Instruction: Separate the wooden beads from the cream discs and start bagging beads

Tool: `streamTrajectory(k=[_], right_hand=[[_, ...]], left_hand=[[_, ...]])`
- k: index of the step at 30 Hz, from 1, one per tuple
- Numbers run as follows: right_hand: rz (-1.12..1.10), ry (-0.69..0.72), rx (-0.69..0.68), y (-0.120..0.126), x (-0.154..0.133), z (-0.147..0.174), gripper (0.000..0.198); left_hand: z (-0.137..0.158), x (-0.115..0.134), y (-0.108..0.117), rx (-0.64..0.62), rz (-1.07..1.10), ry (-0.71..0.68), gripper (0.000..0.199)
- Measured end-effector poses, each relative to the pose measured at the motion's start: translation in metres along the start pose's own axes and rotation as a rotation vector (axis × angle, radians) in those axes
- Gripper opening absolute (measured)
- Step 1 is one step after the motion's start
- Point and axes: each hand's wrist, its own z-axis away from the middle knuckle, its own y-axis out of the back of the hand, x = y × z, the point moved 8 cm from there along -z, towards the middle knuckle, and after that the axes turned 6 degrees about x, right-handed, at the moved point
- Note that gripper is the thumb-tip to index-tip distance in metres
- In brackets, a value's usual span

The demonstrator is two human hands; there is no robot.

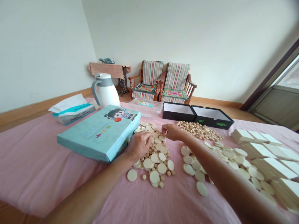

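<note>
A mixed pile of pale round wooden discs (154,176) and small wooden cubes (168,173) lies in front of me. Over the pile's left side is my left hand (140,144), its fingers curled inward; whatever they hold, if anything, is hidden. My right hand (172,132) is at the far right edge of the same pile with its fingertips pinched together, and I cannot make out what is between them. Beyond my right wrist lies a heap of small wooden beads or cubes (198,130). Under and around my right forearm spreads another heap of wooden discs (240,161).
A light-blue box (93,133) stands left of the pile, near a tissue pack (73,110) and a white jug (107,93). Behind are a clear plastic lid or case (154,109) and two black trays (178,116). Stacked wooden boards (271,166) stand at right on the pink cloth (182,205).
</note>
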Motion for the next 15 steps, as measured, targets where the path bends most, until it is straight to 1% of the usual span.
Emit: streamTrajectory(k=[4,7,9,13,15], right_hand=[[0.018,-0.008,0.012,-0.003,0.001,0.003,0.023],[0.038,-0.071,0.057,0.004,0.016,0.006,0.022],[0.064,-0.144,0.104,0.016,0.035,0.010,0.023],[0.137,-0.329,0.186,0.044,0.085,0.023,0.020],[0.161,-0.399,0.229,0.055,0.102,0.030,0.022]], left_hand=[[0.000,0.000,0.001,0.013,0.006,-0.003,0.019],[0.001,-0.001,0.001,0.013,0.012,0.004,0.019],[0.000,-0.001,0.000,0.007,0.011,0.010,0.018],[0.000,0.000,0.001,0.012,0.020,0.013,0.019],[0.000,0.000,0.001,0.012,0.023,0.007,0.019]])
